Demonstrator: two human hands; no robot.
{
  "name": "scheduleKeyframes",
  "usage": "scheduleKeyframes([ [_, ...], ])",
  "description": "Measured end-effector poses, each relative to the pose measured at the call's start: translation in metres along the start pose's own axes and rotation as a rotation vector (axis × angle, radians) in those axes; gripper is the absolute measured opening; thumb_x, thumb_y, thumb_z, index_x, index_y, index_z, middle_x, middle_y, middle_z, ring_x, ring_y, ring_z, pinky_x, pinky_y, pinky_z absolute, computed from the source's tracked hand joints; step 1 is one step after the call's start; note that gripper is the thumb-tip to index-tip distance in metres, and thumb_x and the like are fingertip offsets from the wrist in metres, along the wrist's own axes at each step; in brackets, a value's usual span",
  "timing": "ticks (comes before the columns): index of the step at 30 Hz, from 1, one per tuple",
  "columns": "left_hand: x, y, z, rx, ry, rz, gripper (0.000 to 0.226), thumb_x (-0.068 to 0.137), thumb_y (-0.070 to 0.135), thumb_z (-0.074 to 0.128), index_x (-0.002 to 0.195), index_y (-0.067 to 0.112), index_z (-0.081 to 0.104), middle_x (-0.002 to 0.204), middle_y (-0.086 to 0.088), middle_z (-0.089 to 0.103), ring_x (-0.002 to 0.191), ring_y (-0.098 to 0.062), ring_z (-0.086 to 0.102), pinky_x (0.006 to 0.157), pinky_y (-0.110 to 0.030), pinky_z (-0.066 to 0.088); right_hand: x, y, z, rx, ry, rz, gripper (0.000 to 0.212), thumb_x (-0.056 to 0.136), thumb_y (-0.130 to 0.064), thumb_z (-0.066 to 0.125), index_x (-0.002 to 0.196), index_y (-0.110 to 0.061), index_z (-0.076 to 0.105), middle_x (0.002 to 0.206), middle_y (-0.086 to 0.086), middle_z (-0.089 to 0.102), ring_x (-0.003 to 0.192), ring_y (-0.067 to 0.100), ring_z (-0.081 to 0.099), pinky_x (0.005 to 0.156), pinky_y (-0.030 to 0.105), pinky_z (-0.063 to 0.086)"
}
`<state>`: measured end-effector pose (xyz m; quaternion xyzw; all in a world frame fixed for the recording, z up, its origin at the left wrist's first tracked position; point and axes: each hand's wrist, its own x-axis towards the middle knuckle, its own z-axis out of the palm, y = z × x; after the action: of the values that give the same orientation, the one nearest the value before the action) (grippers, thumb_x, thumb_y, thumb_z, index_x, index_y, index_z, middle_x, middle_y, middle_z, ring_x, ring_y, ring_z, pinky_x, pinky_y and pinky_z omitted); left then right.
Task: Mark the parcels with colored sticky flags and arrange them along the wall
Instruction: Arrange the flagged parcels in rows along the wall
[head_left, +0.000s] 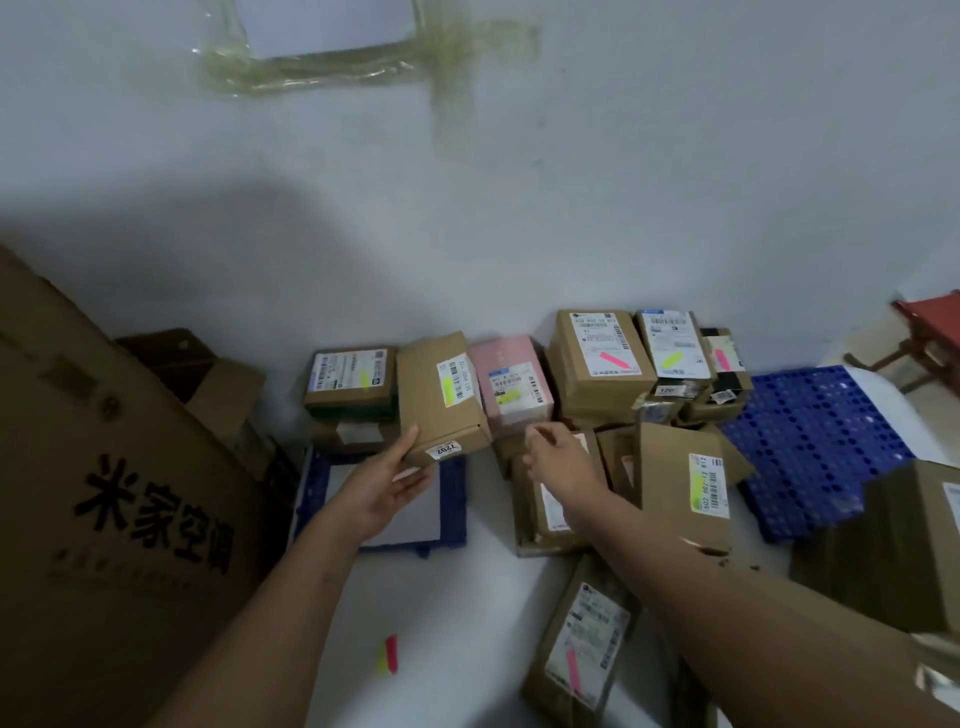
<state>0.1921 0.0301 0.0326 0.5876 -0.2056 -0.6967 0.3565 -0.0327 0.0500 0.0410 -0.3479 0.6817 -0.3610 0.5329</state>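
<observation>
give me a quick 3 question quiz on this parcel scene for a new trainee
1. True or false: the left hand holds a tilted brown parcel with a yellow flag on its label.
2. Multiple choice: what colour is the flag on the pink parcel by the wall? A) red B) yellow C) blue
3. Fill in: the spare pad of sticky flags lies on the white ____, near the left forearm.

Key
1. True; the right hand is beside it, holding nothing.
2. B
3. floor
</observation>
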Motion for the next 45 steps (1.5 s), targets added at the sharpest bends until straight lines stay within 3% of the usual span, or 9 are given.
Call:
scheduleKeyframes([
  [5,-0.014,-0.032,-0.025,0.107,0.007,-0.054,0.045,0.086,0.045,0.069,0.121,0.018,0.063,0.118,-0.006,0.069,0.115,-0.024,0.06,0.101,-0.038,0.048,-0.01,0.012,0.027,0.007,-0.192,0.172,0.037,0.099,-0.05,0.046,0.12,-0.02,0.054,0.118,0.006,0.061,0.107,0.025,0.061,0.102,0.045,0.048],
  [11,-0.016,-0.06,-0.039,0.261,-0.066,-0.139,0.047,0.088,0.049,0.066,0.12,0.015,0.066,0.119,-0.006,0.07,0.114,-0.022,0.061,0.09,-0.031,0.051,-0.02,0.041,0.051,0.021,-0.308,0.301,0.045,0.097,-0.045,0.053,0.127,-0.011,0.054,0.114,0.007,0.067,0.096,0.019,0.069,0.059,0.019,0.055],
  [16,0.006,-0.056,-0.062,0.373,0.073,-0.154,0.046,0.099,0.045,0.053,0.134,0.014,0.051,0.132,-0.006,0.058,0.109,-0.019,0.061,0.091,-0.035,0.049,0.0,0.063,0.071,0.147,-0.254,0.426,0.034,0.101,-0.028,0.05,0.123,-0.003,0.055,0.109,0.016,0.068,0.095,0.026,0.069,0.073,0.028,0.06],
  [21,0.038,-0.028,-0.078,0.369,0.217,-0.142,0.045,0.102,0.033,0.052,0.14,0.011,0.045,0.136,-0.007,0.052,0.107,-0.02,0.06,0.09,-0.034,0.047,0.038,0.068,0.104,0.12,-0.189,0.42,0.031,0.104,-0.036,0.04,0.112,-0.011,0.056,0.113,0.015,0.066,0.103,0.028,0.066,0.093,0.043,0.056],
  [27,0.065,-0.016,-0.096,0.394,0.247,-0.181,0.041,0.102,0.029,0.053,0.138,0.011,0.047,0.137,-0.008,0.052,0.114,-0.022,0.06,0.095,-0.035,0.048,0.082,0.07,0.135,0.124,-0.101,0.451,0.036,0.105,-0.039,0.036,0.12,-0.011,0.052,0.111,0.013,0.064,0.106,0.031,0.064,0.097,0.048,0.052],
  [31,0.079,-0.015,-0.106,0.392,0.261,-0.212,0.041,0.102,0.029,0.052,0.139,0.011,0.046,0.136,-0.007,0.052,0.112,-0.021,0.061,0.094,-0.033,0.049,0.105,0.067,0.15,0.131,-0.062,0.481,0.032,0.105,-0.036,0.039,0.094,-0.011,0.056,0.101,0.013,0.061,0.105,0.031,0.062,0.1,0.044,0.05],
  [35,0.095,-0.013,-0.112,0.346,0.252,-0.247,0.043,0.102,0.028,0.053,0.14,0.01,0.046,0.137,-0.008,0.052,0.114,-0.022,0.061,0.098,-0.034,0.05,0.12,0.069,0.153,0.024,0.013,0.483,0.027,0.102,-0.025,0.043,0.109,-0.003,0.057,0.087,0.01,0.052,0.076,0.02,0.05,0.066,0.03,0.043],
  [41,0.121,-0.002,-0.099,0.267,0.191,-0.255,0.044,0.102,0.027,0.053,0.142,0.01,0.045,0.135,-0.006,0.056,0.115,-0.02,0.058,0.099,-0.031,0.046,0.134,0.07,0.152,0.234,0.021,0.546,0.021,0.101,-0.024,0.047,0.083,-0.014,0.052,0.075,0.006,0.045,0.06,0.014,0.04,0.049,0.024,0.036],
  [45,0.14,0.009,-0.087,0.19,0.174,-0.233,0.048,0.102,0.024,0.053,0.146,0.012,0.041,0.141,-0.005,0.052,0.123,-0.021,0.053,0.103,-0.034,0.045,0.14,0.064,0.154,0.335,-0.06,0.58,0.018,0.102,-0.026,0.048,0.112,-0.013,0.057,0.095,0.005,0.058,0.095,0.021,0.056,0.089,0.033,0.049],
])
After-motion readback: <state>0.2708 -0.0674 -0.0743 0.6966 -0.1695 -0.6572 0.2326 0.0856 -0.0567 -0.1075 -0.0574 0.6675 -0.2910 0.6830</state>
